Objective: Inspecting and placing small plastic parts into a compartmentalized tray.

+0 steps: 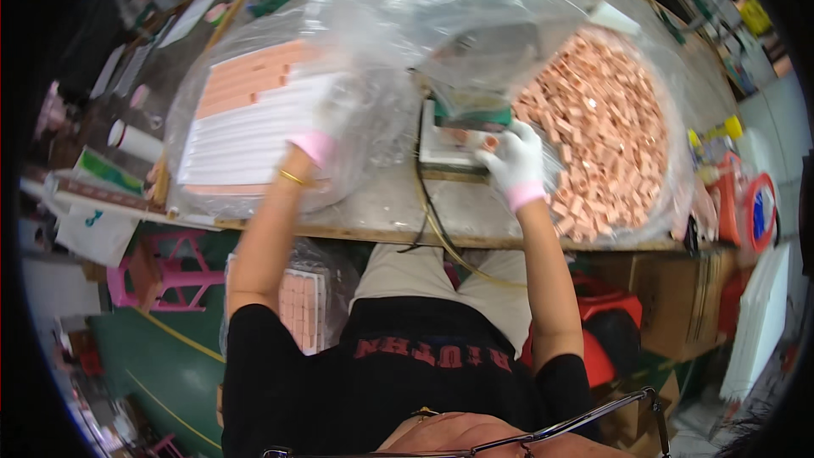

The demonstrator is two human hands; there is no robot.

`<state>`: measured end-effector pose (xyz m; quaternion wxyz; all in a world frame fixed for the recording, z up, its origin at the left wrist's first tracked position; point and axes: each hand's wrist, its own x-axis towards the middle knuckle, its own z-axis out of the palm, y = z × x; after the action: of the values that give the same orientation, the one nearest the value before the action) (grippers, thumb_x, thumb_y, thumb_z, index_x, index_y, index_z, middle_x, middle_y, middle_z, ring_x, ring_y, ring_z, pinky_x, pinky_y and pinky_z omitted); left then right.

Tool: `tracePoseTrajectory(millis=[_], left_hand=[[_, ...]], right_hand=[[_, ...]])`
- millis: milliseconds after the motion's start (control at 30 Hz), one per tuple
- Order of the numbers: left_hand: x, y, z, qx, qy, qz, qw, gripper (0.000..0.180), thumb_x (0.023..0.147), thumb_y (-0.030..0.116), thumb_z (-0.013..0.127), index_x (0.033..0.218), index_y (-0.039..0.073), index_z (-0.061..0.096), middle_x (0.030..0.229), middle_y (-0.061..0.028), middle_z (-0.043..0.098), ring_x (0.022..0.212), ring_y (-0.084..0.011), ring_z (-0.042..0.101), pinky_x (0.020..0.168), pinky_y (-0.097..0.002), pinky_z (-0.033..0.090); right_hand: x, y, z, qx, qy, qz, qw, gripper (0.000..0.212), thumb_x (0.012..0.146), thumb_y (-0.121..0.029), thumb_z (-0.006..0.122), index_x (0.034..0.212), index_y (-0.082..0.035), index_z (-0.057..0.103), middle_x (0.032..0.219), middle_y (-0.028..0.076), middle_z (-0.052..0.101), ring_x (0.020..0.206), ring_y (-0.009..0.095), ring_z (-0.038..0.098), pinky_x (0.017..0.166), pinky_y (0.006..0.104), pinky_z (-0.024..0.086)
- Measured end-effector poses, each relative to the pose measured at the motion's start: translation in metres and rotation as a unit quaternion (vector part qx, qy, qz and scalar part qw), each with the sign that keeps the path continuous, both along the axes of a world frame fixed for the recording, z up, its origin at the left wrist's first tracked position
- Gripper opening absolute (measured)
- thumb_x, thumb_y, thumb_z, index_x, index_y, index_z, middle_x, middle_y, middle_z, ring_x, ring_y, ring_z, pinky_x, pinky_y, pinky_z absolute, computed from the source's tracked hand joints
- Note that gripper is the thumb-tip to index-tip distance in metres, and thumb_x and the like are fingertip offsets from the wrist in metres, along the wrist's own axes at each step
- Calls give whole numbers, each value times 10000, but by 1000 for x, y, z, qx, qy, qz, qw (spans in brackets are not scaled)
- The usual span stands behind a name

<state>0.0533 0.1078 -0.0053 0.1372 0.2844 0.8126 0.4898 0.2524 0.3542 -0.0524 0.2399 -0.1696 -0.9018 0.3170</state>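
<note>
My left hand (pixel 332 114), in a white glove with a pink cuff, is smeared by motion over the right side of a white ridged tray (pixel 246 148). Rows of salmon-pink pieces (pixel 254 76) fill the tray's far part. Whether that hand holds anything does not show. My right hand (pixel 519 159), gloved the same way, pinches a small pink hollow piece (pixel 490 142) between thumb and fingers. It is at the right end of a small white-and-green fixture (pixel 445 146). Right of it, a heap of loose pink pieces (pixel 602 136) lies on clear plastic.
Clear plastic sheeting (pixel 381 0) covers the back of the worktable (pixel 365 219). A dark cable (pixel 420 178) runs over its front edge. A white roll (pixel 136 142) lies at left, red-rimmed tape (pixel 759 210) at right. Below are a pink stool (pixel 174 271) and cardboard boxes (pixel 670 297).
</note>
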Motion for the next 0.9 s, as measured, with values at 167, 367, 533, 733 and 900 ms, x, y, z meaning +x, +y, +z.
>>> tracePoseTrajectory(millis=[167, 367, 533, 733, 900], left_hand=[[-175, -58, -15, -353, 363, 45, 861, 182, 826, 154, 506, 921, 79, 642, 897, -162, 653, 845, -341, 608, 755, -408, 476], [-145, -62, 18, -374, 266, 11, 888, 198, 785, 53, 525, 959, 90, 610, 1008, -157, 641, 967, -340, 602, 825, -395, 472], [-168, -83, 0, -356, 375, 6, 856, 181, 775, 66, 591, 953, 88, 614, 946, -167, 638, 920, -332, 606, 797, -398, 464], [-96, -41, -1, -81, 323, 23, 943, 300, 819, 103, 652, 1101, 28, 583, 1023, -126, 626, 896, -232, 608, 808, -317, 493], [55, -9, -3, 117, 40, -116, 986, 310, 852, 65, 647, 1136, 27, 530, 1016, -53, 619, 887, -122, 605, 792, -244, 492]], right_hand=[[-32, 4, -19, -4, -15, -22, 1000, 345, 589, -226, 817, 890, -125, 683, 899, 96, 613, 921, 286, 578, 813, 393, 484], [-22, 14, -24, 98, 21, -29, 995, 325, 676, -299, 740, 946, -133, 669, 927, 103, 621, 917, 304, 588, 850, 378, 481], [-3, 85, -28, 139, -130, -86, 978, 193, 774, -206, 588, 942, -124, 637, 1023, 109, 598, 977, 306, 571, 837, 385, 482], [0, 91, -52, 210, -160, -50, 963, 188, 776, -164, 574, 948, -103, 621, 1003, 124, 578, 994, 306, 561, 823, 395, 484], [20, 34, 9, -128, -73, 2, 989, 275, 754, -188, 684, 960, -26, 603, 961, 153, 617, 895, 324, 602, 828, 363, 488]])
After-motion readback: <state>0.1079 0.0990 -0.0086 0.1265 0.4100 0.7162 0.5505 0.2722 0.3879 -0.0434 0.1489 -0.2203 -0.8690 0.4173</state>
